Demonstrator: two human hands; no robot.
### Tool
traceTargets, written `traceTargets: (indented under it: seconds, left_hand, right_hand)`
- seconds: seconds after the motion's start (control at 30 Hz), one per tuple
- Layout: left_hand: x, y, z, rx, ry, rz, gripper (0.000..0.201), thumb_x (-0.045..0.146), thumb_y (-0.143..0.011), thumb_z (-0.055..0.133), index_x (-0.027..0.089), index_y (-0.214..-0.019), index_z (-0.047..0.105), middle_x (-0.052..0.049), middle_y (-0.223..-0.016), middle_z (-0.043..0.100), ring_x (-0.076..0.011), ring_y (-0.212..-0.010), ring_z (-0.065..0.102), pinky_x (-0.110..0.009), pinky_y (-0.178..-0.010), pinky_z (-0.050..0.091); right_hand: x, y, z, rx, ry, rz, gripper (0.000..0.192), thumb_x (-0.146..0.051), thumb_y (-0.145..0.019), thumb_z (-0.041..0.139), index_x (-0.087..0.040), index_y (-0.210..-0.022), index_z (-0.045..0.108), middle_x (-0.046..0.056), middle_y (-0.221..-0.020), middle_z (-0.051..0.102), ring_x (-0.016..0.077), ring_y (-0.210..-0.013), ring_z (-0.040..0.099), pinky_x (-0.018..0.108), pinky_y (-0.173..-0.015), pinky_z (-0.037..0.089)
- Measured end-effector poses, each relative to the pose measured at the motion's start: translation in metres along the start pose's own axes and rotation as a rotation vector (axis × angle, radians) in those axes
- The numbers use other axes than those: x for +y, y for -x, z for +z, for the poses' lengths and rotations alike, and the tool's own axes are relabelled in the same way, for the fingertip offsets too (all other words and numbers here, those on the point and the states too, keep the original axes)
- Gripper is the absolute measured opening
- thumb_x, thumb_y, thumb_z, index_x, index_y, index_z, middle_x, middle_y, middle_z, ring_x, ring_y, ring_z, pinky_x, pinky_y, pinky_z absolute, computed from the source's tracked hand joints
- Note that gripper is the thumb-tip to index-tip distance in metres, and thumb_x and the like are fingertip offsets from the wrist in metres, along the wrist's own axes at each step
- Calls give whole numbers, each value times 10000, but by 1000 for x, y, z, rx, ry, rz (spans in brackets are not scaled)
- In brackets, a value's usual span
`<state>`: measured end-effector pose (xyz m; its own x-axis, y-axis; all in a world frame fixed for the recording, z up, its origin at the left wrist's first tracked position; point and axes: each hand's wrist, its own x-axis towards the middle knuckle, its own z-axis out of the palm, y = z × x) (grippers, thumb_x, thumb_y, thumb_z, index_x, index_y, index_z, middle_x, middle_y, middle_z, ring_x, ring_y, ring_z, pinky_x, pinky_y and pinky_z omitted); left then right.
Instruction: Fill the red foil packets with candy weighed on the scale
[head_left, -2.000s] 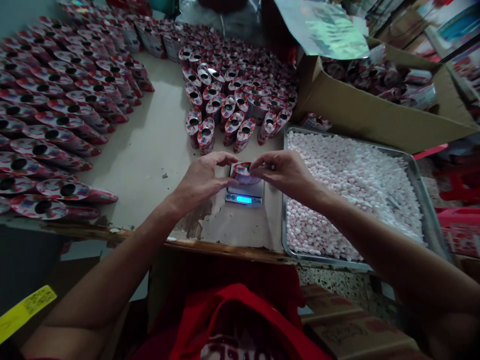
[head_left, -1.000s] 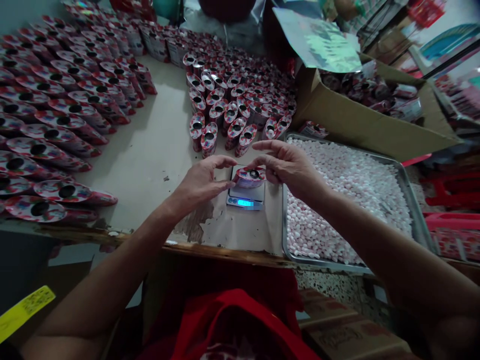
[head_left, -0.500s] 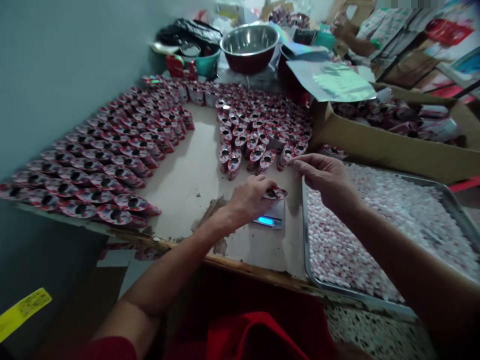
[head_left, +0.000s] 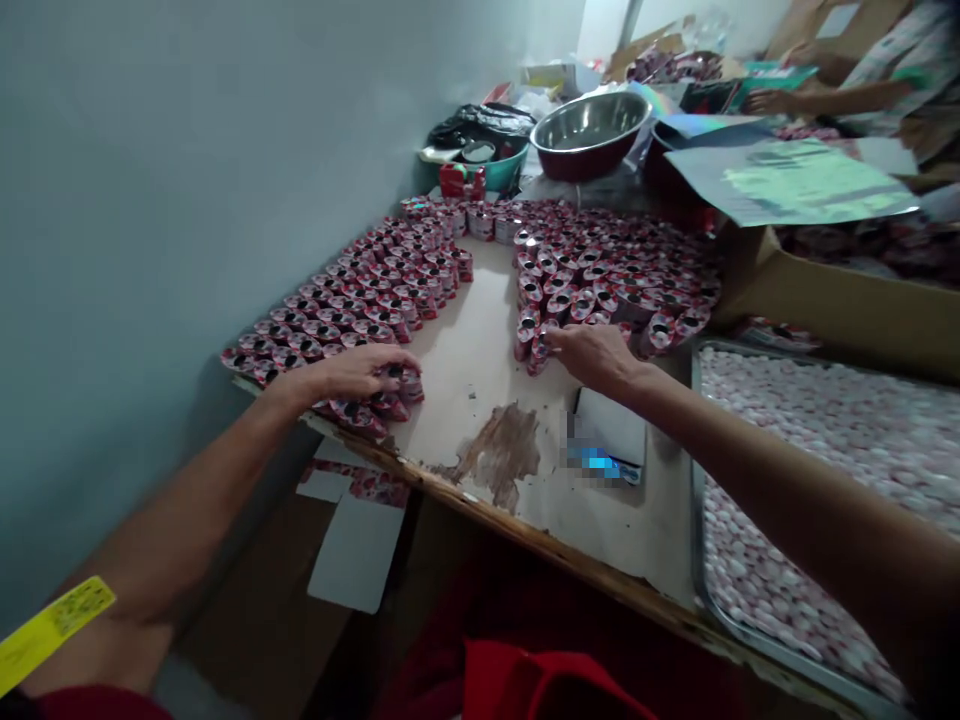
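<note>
Far left, a bare grey wall (head_left: 187,200) runs along the bench (head_left: 480,370), and the packed block of small red-and-white tubs (head_left: 352,300) sits tight against it, reaching right to the bench's near edge. The left hand (head_left: 360,372) lies palm-down over the nearest corner of that block, fingers curled around a tub (head_left: 409,385) at the outermost row; whether it is gripping or just touching it cannot be told. A strip of open bench surface runs down the middle, with a worn brown patch (head_left: 499,455) near the front edge, and this gives the only free room for moving between the two groups. To the right of it stands a second cluster of tubs (head_left: 607,280) with open tops, and the right hand (head_left: 592,355) rests with its fingers bent on the front ones of that cluster; what it pinches, if anything, is hidden. Just before that hand a small scale (head_left: 611,440) with a lit blue display stands with nothing on its plate. Judging by how things lie, many tubs stand in rows on the left, while a large group on the right looks yet to be handled. At far right a metal tray (head_left: 694,470) of pink-white candies (head_left: 840,440) crowds the bench's right edge, with a cardboard box (head_left: 817,290) behind it, so that side is closed in.
</note>
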<state>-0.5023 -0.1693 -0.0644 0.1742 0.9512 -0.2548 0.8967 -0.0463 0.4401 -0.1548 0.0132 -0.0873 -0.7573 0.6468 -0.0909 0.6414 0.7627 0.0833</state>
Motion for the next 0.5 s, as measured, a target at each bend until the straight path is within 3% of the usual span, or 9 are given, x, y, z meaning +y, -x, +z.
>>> traceTargets:
  seconds: [0.17,0.27,0.37,0.5]
  left_hand:
    - [7,12,54,284,-295,20,470,519,-965,579,236,-1301,746,-169,-1420,688,-383,-1351,614,-545,-1206,418]
    - [7,14,77,400,-414,-66,374,440,-1028,506,262,-1263,736,-167,-1408,689,-406,-1394,581,-607,-1203,380]
    - [6,14,83,422,-481,-117,368,380,-1062,440,246,-1277,707,-188,-1429,675,-424,-1396,580,-692,-1195,351]
    - [12,11,79,471,-438,-132,451,424,-1080,456,186,-1408,652,-277,-1586,556,-499,-1488,505,-787,-1169,345]
  right_hand:
    - [1,13,-16,-29,-52,-66,291,-208,-1101,488,-191,-1203,761,159,-1234,802,294,-1073,765,321,-749,453]
    - [0,41,-36,-61,-8,27,251,-268,-1081,564,-209,-1128,803,151,-1105,827,306,-1005,774,338,-736,472]
    - [-1,78,-47,-173,70,154,271,-225,-1048,562,-165,-1049,827,196,-1000,824,336,-947,788,346,-670,445]
    - [1,115,-33,-292,1,286,321,-253,-1065,533,-162,-1025,838,195,-996,819,325,-912,782,343,-645,397]
